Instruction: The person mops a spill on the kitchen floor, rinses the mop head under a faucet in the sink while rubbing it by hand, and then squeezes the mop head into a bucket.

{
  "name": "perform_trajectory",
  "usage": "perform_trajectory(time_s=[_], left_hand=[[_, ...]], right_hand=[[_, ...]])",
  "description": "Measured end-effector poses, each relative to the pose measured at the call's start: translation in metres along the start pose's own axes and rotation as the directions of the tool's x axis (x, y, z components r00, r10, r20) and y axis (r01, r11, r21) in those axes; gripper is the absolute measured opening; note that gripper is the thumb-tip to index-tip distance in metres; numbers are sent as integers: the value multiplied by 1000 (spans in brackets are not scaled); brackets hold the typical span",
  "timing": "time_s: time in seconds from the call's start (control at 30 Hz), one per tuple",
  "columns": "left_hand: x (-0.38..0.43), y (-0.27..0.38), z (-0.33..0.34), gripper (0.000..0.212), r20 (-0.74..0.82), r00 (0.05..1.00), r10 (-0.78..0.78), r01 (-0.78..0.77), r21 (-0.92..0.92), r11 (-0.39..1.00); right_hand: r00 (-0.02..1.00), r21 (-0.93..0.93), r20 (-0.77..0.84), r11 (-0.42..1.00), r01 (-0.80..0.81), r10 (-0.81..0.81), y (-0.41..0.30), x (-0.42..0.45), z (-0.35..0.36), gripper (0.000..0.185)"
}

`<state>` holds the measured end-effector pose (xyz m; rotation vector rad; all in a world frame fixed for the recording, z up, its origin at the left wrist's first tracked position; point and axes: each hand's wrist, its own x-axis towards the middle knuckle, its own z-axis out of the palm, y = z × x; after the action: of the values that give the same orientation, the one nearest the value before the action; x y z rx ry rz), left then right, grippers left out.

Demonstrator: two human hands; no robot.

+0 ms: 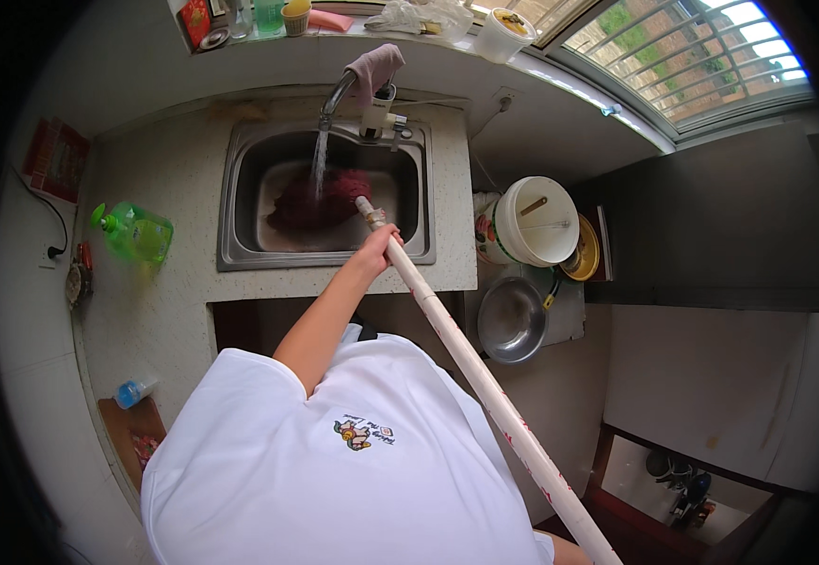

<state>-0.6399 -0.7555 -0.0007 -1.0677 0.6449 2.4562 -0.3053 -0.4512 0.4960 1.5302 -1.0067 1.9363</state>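
Observation:
My left hand is closed around the upper part of a long pale mop handle, which slants from the sink down to the lower right. The handle's near end leaves the frame at the bottom. Its far end meets a dark red, wet mop head lying in the stainless steel sink. Water runs onto the mop head from a curved faucet with a pinkish cloth draped over it. My right hand is out of view; only a bit of skin shows at the bottom right.
A green pump bottle stands on the speckled counter left of the sink. To the right are a white bucket and a metal basin. Cups and a lidless-looking tub line the window sill. A dark cabinet borders the right side.

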Motion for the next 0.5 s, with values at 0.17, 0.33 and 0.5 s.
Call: perform_trajectory(time_s=[0.17,0.33,0.5], left_hand=[[62,-38,-33,6,-144,989,-36,68,226,972],[58,-43,-44,7,-199,978,-63,113,252,961],[31,-18,-54,7,-205,979,3,42,217,975]], right_hand=[[992,-186,-57,975,-122,113,24,-7,4,24],[978,-258,-186,956,-139,92,13,-22,-4,16],[989,-120,-114,987,-110,96,20,-7,-17,18]])
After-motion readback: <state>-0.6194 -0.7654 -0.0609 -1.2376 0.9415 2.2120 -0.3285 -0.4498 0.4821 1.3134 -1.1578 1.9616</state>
